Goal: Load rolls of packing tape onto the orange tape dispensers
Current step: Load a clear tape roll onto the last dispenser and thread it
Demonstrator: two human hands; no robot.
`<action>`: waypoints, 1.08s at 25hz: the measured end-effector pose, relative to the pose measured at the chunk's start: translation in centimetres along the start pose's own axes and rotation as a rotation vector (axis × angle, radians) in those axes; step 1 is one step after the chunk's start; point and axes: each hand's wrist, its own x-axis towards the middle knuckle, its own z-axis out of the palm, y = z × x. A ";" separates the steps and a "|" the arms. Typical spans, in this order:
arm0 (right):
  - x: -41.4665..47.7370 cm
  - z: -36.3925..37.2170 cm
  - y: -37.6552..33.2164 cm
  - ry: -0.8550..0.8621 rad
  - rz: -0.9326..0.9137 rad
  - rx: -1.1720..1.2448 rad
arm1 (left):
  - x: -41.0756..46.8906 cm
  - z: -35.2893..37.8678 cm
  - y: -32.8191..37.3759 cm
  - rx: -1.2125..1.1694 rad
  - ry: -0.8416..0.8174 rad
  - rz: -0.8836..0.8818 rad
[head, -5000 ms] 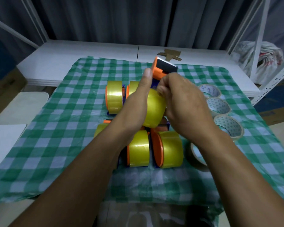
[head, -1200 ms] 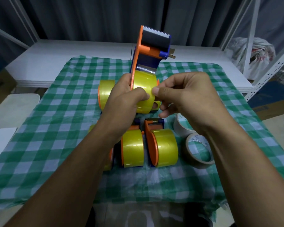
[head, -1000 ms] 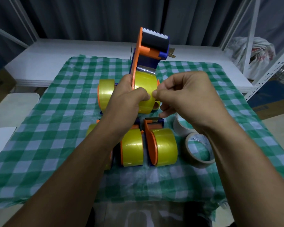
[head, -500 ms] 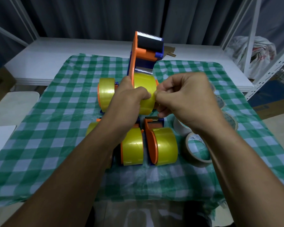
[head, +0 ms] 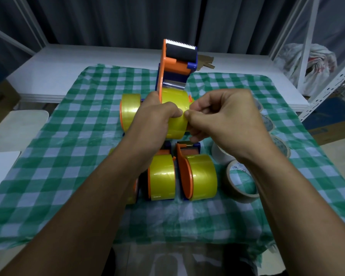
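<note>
While the left hand [head: 155, 120] grips the orange tape dispenser [head: 173, 64] upright above the green checked cloth [head: 84, 124], yellow tape roll [head: 175, 100] mounted on it, right hand [head: 227, 124] fingers [head: 199, 106] pinching the roll's face, loaded dispensers [head: 201, 176] lying beneath, spare rolls [head: 241, 182] right.

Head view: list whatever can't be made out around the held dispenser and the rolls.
- Tape end: the right hand pinches the held roll and hides whether an end is lifted.
- Handle of the dispenser: covered by the left hand gripping it.
- The near-left dispenser: mostly behind the left forearm.
- Loose rolls at right: partly behind the right hand and forearm, so their count is unclear.
</note>
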 end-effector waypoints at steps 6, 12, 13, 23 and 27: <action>0.0 -0.4 0.2 -0.021 0.009 -0.024 | -0.1 0.4 0.0 0.059 -0.004 0.014; 0.0 -0.3 0.4 -0.016 -0.035 -0.050 | 0.0 0.5 0.0 0.026 0.009 0.004; 0.0 -0.2 0.5 -0.008 -0.042 -0.052 | 0.0 0.5 0.0 0.021 0.016 0.004; 0.0 -0.1 0.4 0.005 -0.025 0.041 | 0.5 0.0 0.1 -0.085 0.037 -0.020; 0.1 0.1 0.2 -0.038 -0.015 -0.016 | 0.7 0.0 0.0 -0.118 0.052 -0.036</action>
